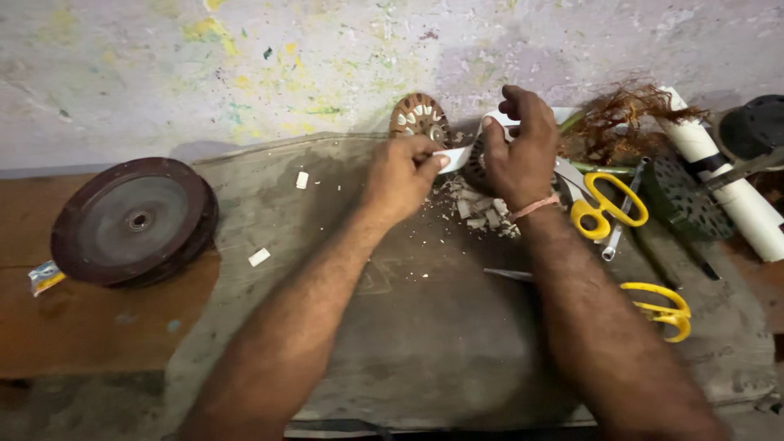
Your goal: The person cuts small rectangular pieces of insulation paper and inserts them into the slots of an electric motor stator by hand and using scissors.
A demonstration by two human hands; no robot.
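Your left hand [402, 175] is sitting near the top middle of the picture. Its fingers are pinching together on a small white strip [454, 158]. Your right hand [520, 151] is just to the right of it. Its fingers are curling shut around a dark round part [476, 171], and the white strip is running over to that part. So the strip is sitting between your two hands, at the top middle.

Right under your hands, a little pile of white scraps [482, 211] is lying on the table. Two more white bits are lying to the left of your left arm.

The table [425, 343] is a grey, worn sheet, scratched and dusty. It is filling the middle and bottom of the picture. To the left of it, brown wood is showing, and a big dark round wheel [133, 220] is resting there.

Behind your left hand, a brown round part with white slots [419, 119] is leaning on the wall. The wall [204, 73] is running across the top of the picture. It is pale and stained with yellow, green and purple marks.

On the right, yellow scissors [608, 208] are lying near your right wrist. A second yellow pair [665, 310] is lying lower down, by your right arm. A bunch of thin copper-coloured wire [625, 110] and a white pipe [735, 192] are sitting at the upper right.
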